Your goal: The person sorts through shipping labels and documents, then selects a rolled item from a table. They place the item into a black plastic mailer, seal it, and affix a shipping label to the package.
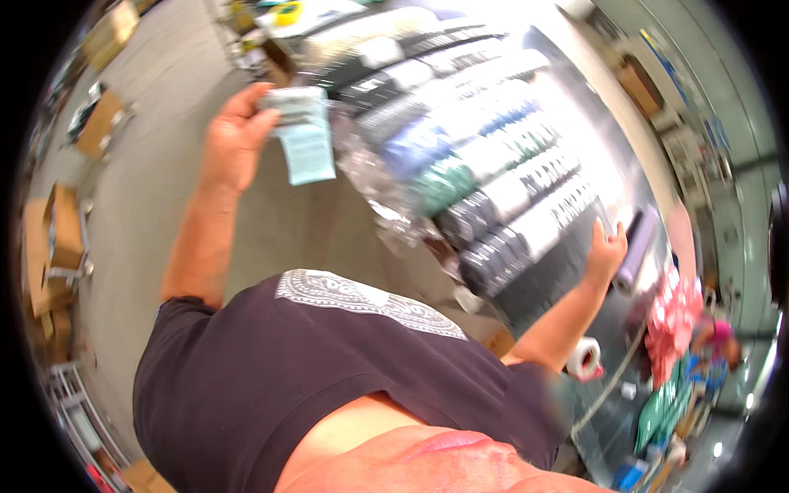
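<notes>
Raised at the upper left, my left hand (240, 135) pinches the top edge of a light blue sheet (308, 152), which hangs down with a greyish band across its top. Motion blur hides whether it is paper or a thin packet. My right hand (606, 248) reaches out over the dark tabletop, fingers apart, with nothing visible in it. Beside it lies a purple roll (637, 251). Between my hands, several plastic-wrapped rolls with white bands lie side by side: a dark grey roll (493, 261) closest to me, then a green roll (444, 185) and a blue roll (417, 148).
Crumpled clear plastic (374, 193) hangs at the table's left edge. A white tape roll (583, 357) and pink plastic (674, 320) are at the right, with green plastic (664, 407) nearer. Cardboard boxes (64, 234) stand on the floor at left. Another person (723, 345) is at far right.
</notes>
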Motion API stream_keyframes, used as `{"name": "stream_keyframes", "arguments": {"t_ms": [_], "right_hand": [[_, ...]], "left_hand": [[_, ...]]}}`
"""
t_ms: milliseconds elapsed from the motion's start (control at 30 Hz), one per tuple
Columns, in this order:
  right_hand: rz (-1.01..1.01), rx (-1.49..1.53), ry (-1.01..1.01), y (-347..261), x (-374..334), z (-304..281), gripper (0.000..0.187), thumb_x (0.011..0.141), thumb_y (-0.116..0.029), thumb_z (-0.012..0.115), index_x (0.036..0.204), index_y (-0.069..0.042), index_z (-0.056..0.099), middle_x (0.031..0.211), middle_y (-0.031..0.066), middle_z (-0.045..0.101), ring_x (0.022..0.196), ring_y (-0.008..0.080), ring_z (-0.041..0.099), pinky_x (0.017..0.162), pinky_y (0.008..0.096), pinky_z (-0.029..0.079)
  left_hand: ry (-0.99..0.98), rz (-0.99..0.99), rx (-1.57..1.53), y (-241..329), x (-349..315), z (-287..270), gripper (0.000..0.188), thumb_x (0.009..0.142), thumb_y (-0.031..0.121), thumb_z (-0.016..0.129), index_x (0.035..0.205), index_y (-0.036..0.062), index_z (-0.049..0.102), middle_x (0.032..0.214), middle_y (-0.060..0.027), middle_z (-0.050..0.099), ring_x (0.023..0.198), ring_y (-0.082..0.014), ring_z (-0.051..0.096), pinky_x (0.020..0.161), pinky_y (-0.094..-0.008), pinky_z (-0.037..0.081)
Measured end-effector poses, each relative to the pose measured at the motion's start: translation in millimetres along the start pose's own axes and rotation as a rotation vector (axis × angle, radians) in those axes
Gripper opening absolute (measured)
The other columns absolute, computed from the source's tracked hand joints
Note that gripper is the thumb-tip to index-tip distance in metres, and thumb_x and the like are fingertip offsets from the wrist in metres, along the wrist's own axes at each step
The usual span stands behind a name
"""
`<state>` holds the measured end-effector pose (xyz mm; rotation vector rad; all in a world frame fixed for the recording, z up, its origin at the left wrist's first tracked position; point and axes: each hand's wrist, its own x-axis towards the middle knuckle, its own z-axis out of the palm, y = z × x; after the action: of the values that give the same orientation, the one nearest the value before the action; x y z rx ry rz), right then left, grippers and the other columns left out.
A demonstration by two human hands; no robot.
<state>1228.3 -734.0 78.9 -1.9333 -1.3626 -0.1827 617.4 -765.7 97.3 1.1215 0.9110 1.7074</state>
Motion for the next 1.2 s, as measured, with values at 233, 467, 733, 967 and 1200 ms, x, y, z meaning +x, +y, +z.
{"name": "stream_keyframes", "arguments": {"t_ms": [233,467,733,967,1200], "right_hand": [[-0.341,1.026,-0.798,-349,-178,108,0.053,0.075,0.003,0.074,0.126,-0.005,0.059,0.113,0.0073,0.064,0.098,0.0165,0.063,0.08,0.0283,0.05],[-0.112,1.111,-1.754,-523,-238,204,0.069,0.087,-0.004,0.064,0.148,-0.008,0.031,0.114,0.0139,0.065,0.089,0.0169,0.066,0.079,0.0302,0.053],[0.21,1.843,-1.782,-639,-203,319,0.09,0.076,-0.001,0.051,0.156,-0.02,0.014,0.143,0.0194,0.043,0.125,0.0277,0.051,0.102,0.0416,0.043],[-0.049,1.704,-1.39,-716,-160,408,0.078,0.084,0.0,0.065,0.151,-0.005,0.026,0.135,0.013,0.049,0.125,0.0215,0.049,0.104,0.0376,0.04],[0.01,1.569,-1.015,-776,-133,502,0.071,0.085,0.01,0.058,0.148,-0.003,0.029,0.135,0.015,0.049,0.121,0.0234,0.053,0.102,0.0372,0.043]], "left_hand": [[0.015,-0.15,0.078,59,-36,-130,0.038,0.089,-0.004,0.059,0.126,-0.0012,0.053,0.111,-0.0062,0.063,0.1,-0.0121,0.06,0.091,-0.0278,0.05],[-0.001,-0.099,0.085,78,-6,-208,0.039,0.09,-0.005,0.057,0.128,0.0006,0.052,0.109,-0.004,0.061,0.098,-0.0106,0.059,0.089,-0.0282,0.051],[-0.121,-0.199,0.186,52,113,-294,0.046,0.088,-0.006,0.055,0.132,0.0011,0.048,0.118,-0.0048,0.058,0.106,-0.0118,0.057,0.092,-0.0291,0.048],[-0.298,-0.385,0.154,32,244,-353,0.057,0.083,-0.012,0.05,0.137,0.0016,0.043,0.129,-0.0082,0.053,0.119,-0.0159,0.053,0.1,-0.0328,0.044],[-0.636,-0.39,0.136,-22,384,-422,0.062,0.074,-0.011,0.05,0.135,0.0013,0.045,0.125,-0.0095,0.052,0.116,-0.0166,0.053,0.098,-0.0313,0.044]]}}
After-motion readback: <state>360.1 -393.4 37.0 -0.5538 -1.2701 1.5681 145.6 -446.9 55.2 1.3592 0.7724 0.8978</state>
